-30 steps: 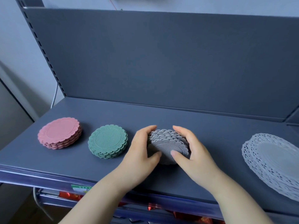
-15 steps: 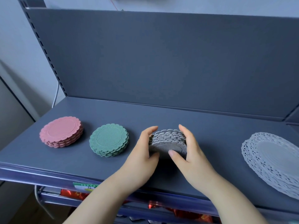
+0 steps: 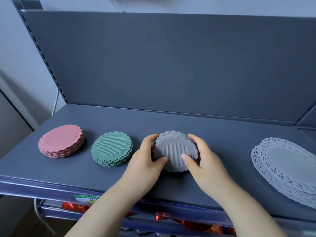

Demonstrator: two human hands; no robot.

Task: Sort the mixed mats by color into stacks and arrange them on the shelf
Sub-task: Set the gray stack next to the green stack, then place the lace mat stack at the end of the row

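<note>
Nothing can be read: the green-and-white label [image 3: 86,197] on the front edge of the shelf [image 3: 222,134] carries dark print, blurred and partly hidden

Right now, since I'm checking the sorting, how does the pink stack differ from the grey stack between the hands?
Colour: the pink stack is pink, the grey stack grey. State: the pink stack stands untouched at the left end of the shelf, while the left hand and right hand grip the grey stack's sides. Surface: the pink stack's top mat has a smooth centre; the grey stack's is ribbed. Both are round, scalloped-edged mats.
</note>
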